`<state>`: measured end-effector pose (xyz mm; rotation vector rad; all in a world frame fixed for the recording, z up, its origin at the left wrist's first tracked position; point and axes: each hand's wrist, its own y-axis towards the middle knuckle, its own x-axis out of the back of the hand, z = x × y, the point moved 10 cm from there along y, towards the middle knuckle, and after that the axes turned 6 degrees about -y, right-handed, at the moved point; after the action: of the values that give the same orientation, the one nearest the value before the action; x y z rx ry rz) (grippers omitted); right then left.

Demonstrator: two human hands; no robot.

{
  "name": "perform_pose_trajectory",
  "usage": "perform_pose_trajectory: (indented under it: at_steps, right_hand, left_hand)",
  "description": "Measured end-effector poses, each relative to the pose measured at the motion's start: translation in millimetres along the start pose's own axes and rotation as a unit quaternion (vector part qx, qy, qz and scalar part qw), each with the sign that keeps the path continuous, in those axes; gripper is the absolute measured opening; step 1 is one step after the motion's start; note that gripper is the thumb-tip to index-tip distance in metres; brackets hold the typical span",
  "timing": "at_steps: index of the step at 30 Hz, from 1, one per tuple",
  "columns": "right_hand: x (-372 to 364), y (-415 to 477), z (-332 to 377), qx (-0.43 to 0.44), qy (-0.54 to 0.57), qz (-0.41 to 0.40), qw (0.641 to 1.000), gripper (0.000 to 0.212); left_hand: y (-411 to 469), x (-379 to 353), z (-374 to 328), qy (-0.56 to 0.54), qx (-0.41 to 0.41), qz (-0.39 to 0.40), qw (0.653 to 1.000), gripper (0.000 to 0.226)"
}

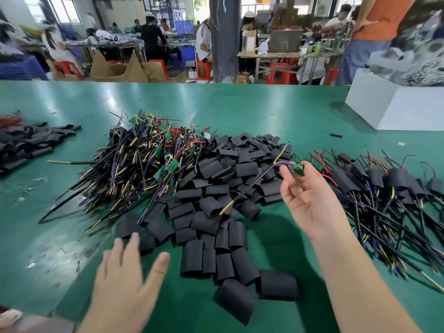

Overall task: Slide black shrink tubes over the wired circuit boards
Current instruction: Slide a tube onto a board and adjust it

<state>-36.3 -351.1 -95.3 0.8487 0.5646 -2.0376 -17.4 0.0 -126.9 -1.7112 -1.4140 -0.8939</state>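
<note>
- Now the right hand [310, 198] pinches a green circuit board [298, 169] at its fingertips, palm up, black cable [251, 187] trailing over the shrink tubes [211, 205].
- Left hand [127, 272], fingers spread straight, holds nothing, at the pile's near edge.

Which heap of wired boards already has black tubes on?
The heap at right, beyond the right hand; the middle heap shows bare green boards.

Black tubes [223, 207]; green table [264, 109]; white box [394, 109].

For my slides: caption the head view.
Right hand holds a wired board; left hand hovers open near black tubes.
</note>
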Motion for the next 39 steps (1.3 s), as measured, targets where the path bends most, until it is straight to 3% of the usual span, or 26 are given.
perform_pose_trajectory:
  at_steps: [3, 9, 14, 17, 22, 25, 27, 30, 32, 34, 35, 37, 39]
  right_hand:
    - [2, -2, 3, -0.004, 0.017, -0.013, 1.000, 0.010]
    - [2, -5, 6, -0.010, 0.046, -0.028, 0.999, 0.007]
    - [1, -6, 7, -0.009, 0.055, -0.035, 0.998, 0.007]
    - [1, -7, 8, -0.005, 0.055, -0.036, 0.998, 0.006]
    - [0, -7, 10, -0.004, 0.077, -0.037, 0.996, 0.007]
    - [2, -7, 13, -0.007, 0.125, -0.044, 0.991, 0.008]
    - [5, -7, 16, -0.007, 0.148, -0.053, 0.987, 0.012]
    - [1, -8, 18, -0.004, 0.139, -0.042, 0.989, 0.013]
    - [-7, -10, 16, -0.002, 0.105, -0.021, 0.994, 0.012]
    - [-15, -13, 14, 0.007, 0.043, 0.000, 0.999, 0.013]
    - [-21, -15, 11, 0.011, 0.007, 0.015, 1.000, 0.011]
    - [-32, -19, 3, 0.012, -0.045, 0.043, 0.998, 0.011]
    - [-38, -23, -5, 0.012, -0.080, 0.060, 0.995, 0.015]
  left_hand:
    - [-25, -21, -42, -0.060, -0.028, 0.018, 0.998, 0.111]
    - [-46, -52, -109, 0.053, -0.115, 0.021, 0.992, 0.141]
    - [-24, -72, -111, 0.082, -0.131, 0.035, 0.987, 0.126]
    - [0, -69, -114, 0.103, -0.143, 0.004, 0.984, 0.112]
    - [35, -65, -136, 0.065, -0.187, 0.019, 0.980, 0.110]
    - [44, -55, -154, 0.082, -0.262, 0.030, 0.961, 0.114]
    - [46, -39, -162, 0.062, -0.314, 0.049, 0.946, 0.100]
    - [53, 13, -172, -0.105, -0.346, 0.002, 0.932, 0.037]
    - [63, 45, -169, -0.237, -0.310, -0.039, 0.920, 0.029]
    - [68, 55, -171, -0.359, -0.256, 0.009, 0.897, 0.024]
    - [67, 51, -178, -0.388, -0.241, 0.055, 0.888, 0.032]
    - [58, 31, -197, -0.361, -0.246, 0.144, 0.888, 0.046]
    - [48, 15, -215, -0.299, -0.290, 0.148, 0.897, 0.028]
